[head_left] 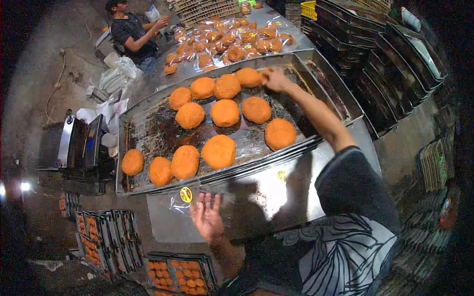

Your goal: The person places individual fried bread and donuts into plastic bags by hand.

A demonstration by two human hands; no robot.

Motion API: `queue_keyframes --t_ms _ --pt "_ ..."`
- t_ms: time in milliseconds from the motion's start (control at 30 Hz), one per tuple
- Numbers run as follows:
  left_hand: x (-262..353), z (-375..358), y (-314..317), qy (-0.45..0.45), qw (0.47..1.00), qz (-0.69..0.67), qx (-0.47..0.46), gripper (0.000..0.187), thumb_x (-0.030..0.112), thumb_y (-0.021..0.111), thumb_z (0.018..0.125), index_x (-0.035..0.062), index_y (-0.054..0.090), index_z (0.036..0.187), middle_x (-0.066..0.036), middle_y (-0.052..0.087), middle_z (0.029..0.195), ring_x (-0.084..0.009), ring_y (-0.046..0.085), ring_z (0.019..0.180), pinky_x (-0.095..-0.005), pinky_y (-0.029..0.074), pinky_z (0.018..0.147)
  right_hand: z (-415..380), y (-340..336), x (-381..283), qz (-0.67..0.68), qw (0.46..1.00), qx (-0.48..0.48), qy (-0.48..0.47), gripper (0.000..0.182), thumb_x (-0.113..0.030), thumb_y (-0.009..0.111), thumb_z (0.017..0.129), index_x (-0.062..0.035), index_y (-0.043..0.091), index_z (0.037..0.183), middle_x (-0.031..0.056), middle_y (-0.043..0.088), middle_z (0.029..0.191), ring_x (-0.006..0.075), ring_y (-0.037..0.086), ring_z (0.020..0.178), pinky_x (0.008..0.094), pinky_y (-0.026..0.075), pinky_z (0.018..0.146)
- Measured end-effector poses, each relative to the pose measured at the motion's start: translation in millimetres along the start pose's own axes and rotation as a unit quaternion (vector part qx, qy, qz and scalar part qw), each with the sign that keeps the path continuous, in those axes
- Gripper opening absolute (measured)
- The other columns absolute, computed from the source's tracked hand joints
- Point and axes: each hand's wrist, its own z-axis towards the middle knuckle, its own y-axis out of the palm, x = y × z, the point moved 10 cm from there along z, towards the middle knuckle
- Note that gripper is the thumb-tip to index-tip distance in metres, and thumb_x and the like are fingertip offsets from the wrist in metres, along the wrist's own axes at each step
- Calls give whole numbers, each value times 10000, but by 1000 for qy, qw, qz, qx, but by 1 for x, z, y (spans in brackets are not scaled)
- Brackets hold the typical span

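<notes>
Round orange-brown buns (224, 113) lie spread over a large, dark-stained metal tray (153, 130). My right hand (276, 80) reaches across to the tray's far side, its fingers curled against the right edge of a bun (248, 77); part of the grip is hidden. Near the tray's front edge, my left hand (207, 217) is palm up, with a clear plastic bag (178, 203) at its fingers. A yellow oval label (185, 194) shows on the bag. How the thumb grips the film is hard to see.
Bagged buns (232, 42) are heaped on the metal table beyond the tray. Another person (133, 37) works at the far left. Stacked dark trays (385, 64) stand at the right; racks of buns (180, 274) sit low at the front left.
</notes>
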Motion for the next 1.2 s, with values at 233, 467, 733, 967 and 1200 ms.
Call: queue_keyframes --t_ms 233,467,733,967,1200 --pt "33 22 23 59 997 -4 -39 272 125 475 818 17 448 1067 -113 480 1141 -248 475 1005 -457 395 866 -52 -17 5 100 976 -38 191 600 -432 566 715 -104 403 1189 301 468 1052 444 484 948 474 411 821" --pt "12 38 62 87 986 -117 -78 411 65 445 798 64 363 1200 -115 457 1176 -286 440 1083 -467 356 927 -256 -186 -267 220 890 338 -215 922 -206 758 509 -29 296 1287 111 562 927 256 513 821 366 395 743" --pt "-87 -42 127 -121 958 27 -259 503 280 435 794 31 342 1222 -133 447 1183 -270 452 1076 -380 361 918 -302 -172 -239 269 915 301 2 932 -246 695 541 7 217 1300 132 570 940 232 523 658 305 462 645" --pt "-133 -57 98 -246 923 146 -256 496 203 509 774 31 342 1208 -142 520 1036 -236 525 939 -357 450 804 -323 -143 -193 340 906 247 57 724 -135 652 617 -37 316 1251 204 500 1011 332 520 898 358 438 763" --pt "-273 -123 42 -95 639 591 -483 511 180 686 671 -37 470 1079 -104 529 870 -202 541 744 -307 451 665 -210 -269 -137 249 861 440 -52 183 -174 538 759 -27 620 831 121 609 757 256 589 674 330 460 604"
